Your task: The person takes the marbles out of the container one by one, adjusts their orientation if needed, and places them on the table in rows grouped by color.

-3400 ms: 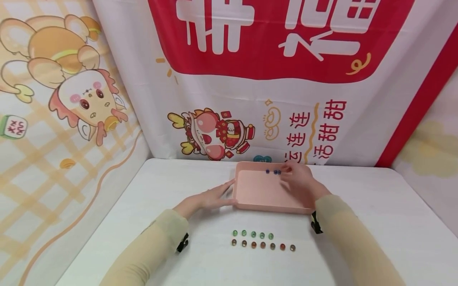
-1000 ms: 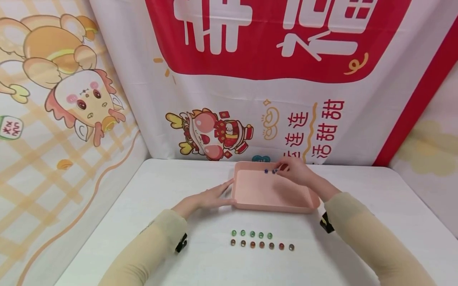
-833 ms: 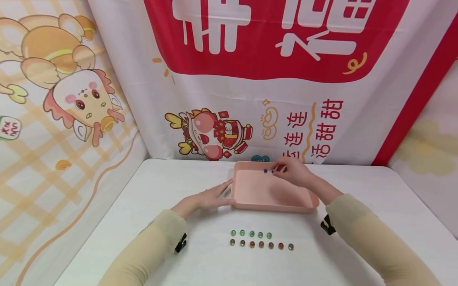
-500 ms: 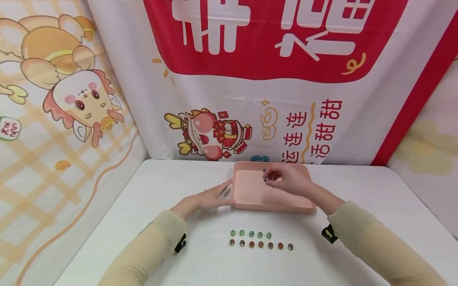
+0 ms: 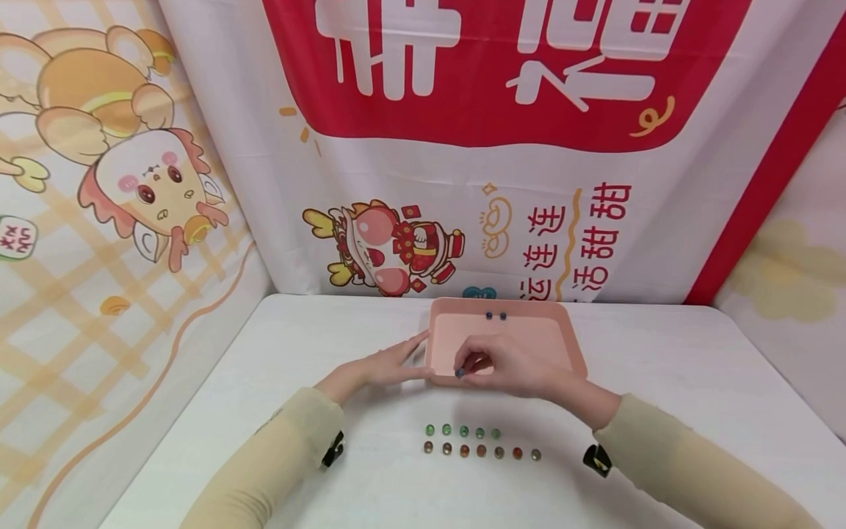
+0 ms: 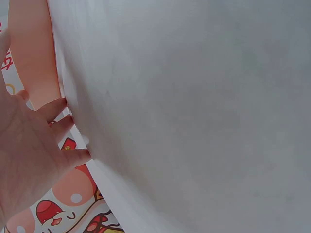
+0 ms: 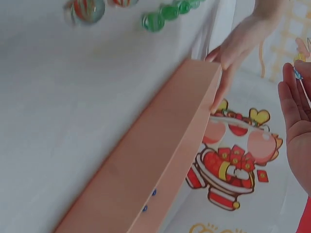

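Observation:
My right hand (image 5: 507,366) pinches a blue marble (image 5: 460,373) between thumb and fingertips, over the near left side of a pink tray (image 5: 449,334). In the right wrist view the pinched marble (image 7: 298,74) shows bluish at the fingertips of the hand (image 7: 297,121). Two dark blue marbles (image 5: 489,316) lie inside the tray by its far wall. My left hand (image 5: 386,366) rests on the table with fingers spread, thumb and fingertips against the tray's left end. The left wrist view shows that hand (image 6: 34,145) beside the tray (image 6: 31,48).
In front of the tray, on the white table (image 5: 370,485), lies a row of several green marbles (image 5: 464,431). Nearer is a longer row of several brown and reddish marbles (image 5: 481,451). A printed cloth wall (image 5: 396,169) rises just behind the tray.
My right hand has picked a blue marble from the row by the far wall and carried it toward the tray's near left corner. My left hand has stayed put.

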Demonstrator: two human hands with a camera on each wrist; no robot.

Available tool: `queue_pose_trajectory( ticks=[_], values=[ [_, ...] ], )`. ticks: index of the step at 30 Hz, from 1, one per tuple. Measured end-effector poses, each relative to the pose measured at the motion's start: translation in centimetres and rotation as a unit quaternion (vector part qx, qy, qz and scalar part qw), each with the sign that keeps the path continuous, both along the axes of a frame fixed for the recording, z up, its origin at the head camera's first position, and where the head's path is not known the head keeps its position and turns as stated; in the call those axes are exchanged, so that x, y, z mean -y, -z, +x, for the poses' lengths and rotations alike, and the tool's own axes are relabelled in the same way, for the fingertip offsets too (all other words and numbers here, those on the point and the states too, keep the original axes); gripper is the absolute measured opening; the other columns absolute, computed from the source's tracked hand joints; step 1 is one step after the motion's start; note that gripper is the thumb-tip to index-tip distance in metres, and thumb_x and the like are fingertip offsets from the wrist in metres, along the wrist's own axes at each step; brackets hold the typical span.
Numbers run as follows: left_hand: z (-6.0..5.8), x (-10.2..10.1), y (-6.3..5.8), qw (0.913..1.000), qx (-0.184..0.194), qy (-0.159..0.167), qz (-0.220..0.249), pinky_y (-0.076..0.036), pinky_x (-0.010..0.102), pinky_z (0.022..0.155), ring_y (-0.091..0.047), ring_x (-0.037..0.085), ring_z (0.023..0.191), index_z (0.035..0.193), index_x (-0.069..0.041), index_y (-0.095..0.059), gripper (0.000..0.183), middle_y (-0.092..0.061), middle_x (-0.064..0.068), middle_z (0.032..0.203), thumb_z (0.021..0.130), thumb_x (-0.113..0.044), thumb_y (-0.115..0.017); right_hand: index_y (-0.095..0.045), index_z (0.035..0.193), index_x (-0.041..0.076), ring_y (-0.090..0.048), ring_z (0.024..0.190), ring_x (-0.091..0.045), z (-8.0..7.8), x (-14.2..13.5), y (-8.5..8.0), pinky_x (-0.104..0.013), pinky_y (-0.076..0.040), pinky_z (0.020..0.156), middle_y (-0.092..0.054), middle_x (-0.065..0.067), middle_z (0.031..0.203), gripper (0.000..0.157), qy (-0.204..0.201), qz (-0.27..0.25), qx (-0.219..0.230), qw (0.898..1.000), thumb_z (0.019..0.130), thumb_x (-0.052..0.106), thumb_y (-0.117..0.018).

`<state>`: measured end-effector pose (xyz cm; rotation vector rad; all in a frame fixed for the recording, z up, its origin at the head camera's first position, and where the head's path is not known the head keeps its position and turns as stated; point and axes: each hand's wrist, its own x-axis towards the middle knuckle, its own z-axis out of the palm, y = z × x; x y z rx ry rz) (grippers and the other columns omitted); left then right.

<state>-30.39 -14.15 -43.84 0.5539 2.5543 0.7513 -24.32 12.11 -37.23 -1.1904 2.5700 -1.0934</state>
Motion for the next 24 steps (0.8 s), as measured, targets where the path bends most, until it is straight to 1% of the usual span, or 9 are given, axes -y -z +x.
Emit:
queue_pose_trajectory(
  ticks=[2,5,8,12,14,17,18,20,24],
  values=[
    [0.0,0.0,0.0,1.0,-0.001,0.002,0.003,-0.021,0.057,0.112,-0.016,0.028,0.146,0.157,-0.035,-0.009,0.087,-0.016,0.003,0.161,0.089,-0.063,-0.056,-0.064,0.101,0.019,-0.063,0.092,-0.007,0.4,0.5,0.3,-0.023,-0.053,0.084,-0.064,0.011,0.098,0.017,-0.014,-0.009,0.026,1.0,0.089,0.011,-0.073],
    [0.0,0.1,0.0,1.0,-0.003,0.003,0.002,-0.021,0.058,0.112,-0.017,0.029,0.145,0.157,-0.034,-0.008,0.087,-0.016,0.004,0.161,0.089,-0.063,-0.055,-0.064,0.101,0.022,-0.063,0.091,-0.007,0.9,1.2,0.6,-0.024,-0.054,0.083,-0.065,0.011,0.098,0.019,-0.027,-0.011,0.047,0.998,0.088,0.011,-0.073],
    [0.0,0.2,0.1,1.0,-0.004,0.006,0.0,-0.022,0.059,0.111,-0.017,0.028,0.145,0.157,-0.035,-0.008,0.087,-0.016,0.003,0.161,0.089,-0.063,-0.055,-0.065,0.101,0.023,-0.062,0.089,-0.008,1.2,1.9,0.9,-0.026,-0.054,0.083,-0.065,0.012,0.096,0.019,-0.044,-0.013,0.057,0.997,0.088,0.012,-0.074],
    [0.0,0.2,0.2,0.9999,-0.01,0.012,-0.002,-0.022,0.059,0.111,-0.017,0.028,0.145,0.157,-0.034,-0.008,0.087,-0.016,0.002,0.161,0.09,-0.063,-0.055,-0.067,0.1,0.022,-0.062,0.088,-0.009,1.3,2.7,1.6,-0.033,-0.054,0.085,-0.065,0.012,0.095,0.02,-0.081,-0.015,0.063,0.995,0.087,0.009,-0.074],
    [-0.1,0.2,0.2,0.9998,-0.012,0.013,-0.001,-0.022,0.059,0.111,-0.018,0.028,0.145,0.157,-0.034,-0.008,0.087,-0.016,0.002,0.161,0.09,-0.063,-0.055,-0.068,0.1,0.022,-0.062,0.088,-0.009,1.4,3.1,1.9,-0.034,-0.054,0.084,-0.065,0.012,0.094,0.02,-0.098,-0.012,0.07,0.993,0.087,0.008,-0.074],
    [-0.1,0.2,0.3,0.9998,-0.014,0.013,-0.005,-0.022,0.058,0.111,-0.018,0.028,0.145,0.157,-0.034,-0.008,0.086,-0.016,0.002,0.161,0.09,-0.063,-0.054,-0.07,0.101,0.02,-0.062,0.087,-0.007,1.4,3.6,2.4,-0.032,-0.054,0.083,-0.065,0.014,0.093,0.018,-0.116,0.003,0.077,0.99,0.088,0.008,-0.073],
    [-0.1,0.2,0.3,0.9998,-0.015,0.013,-0.004,-0.022,0.058,0.111,-0.018,0.028,0.145,0.157,-0.033,-0.009,0.086,-0.017,0.002,0.161,0.09,-0.062,-0.054,-0.07,0.101,0.019,-0.062,0.087,-0.006,1.5,3.8,2.6,-0.032,-0.054,0.083,-0.065,0.014,0.093,0.017,-0.121,0.009,0.076,0.99,0.088,0.008,-0.073],
    [-0.2,0.2,0.3,0.9998,-0.015,0.014,-0.003,-0.021,0.058,0.112,-0.018,0.028,0.145,0.157,-0.033,-0.009,0.085,-0.017,0.002,0.161,0.091,-0.062,-0.054,-0.071,0.101,0.018,-0.061,0.087,-0.004,1.5,4.1,2.9,-0.03,-0.054,0.081,-0.064,0.016,0.092,0.016,-0.133,0.024,0.06,0.989,0.088,0.009,-0.073],
    [-0.3,0.3,0.2,0.9998,-0.014,0.017,0.001,-0.021,0.059,0.112,-0.018,0.028,0.145,0.157,-0.031,-0.009,0.086,-0.017,0.004,0.161,0.091,-0.061,-0.055,-0.072,0.1,0.015,-0.058,0.085,-0.003,1.7,4.7,3.6,-0.024,-0.053,0.076,-0.062,0.014,0.091,0.013,-0.164,0.046,0.009,0.985,0.088,0.014,-0.074]
  ],
)
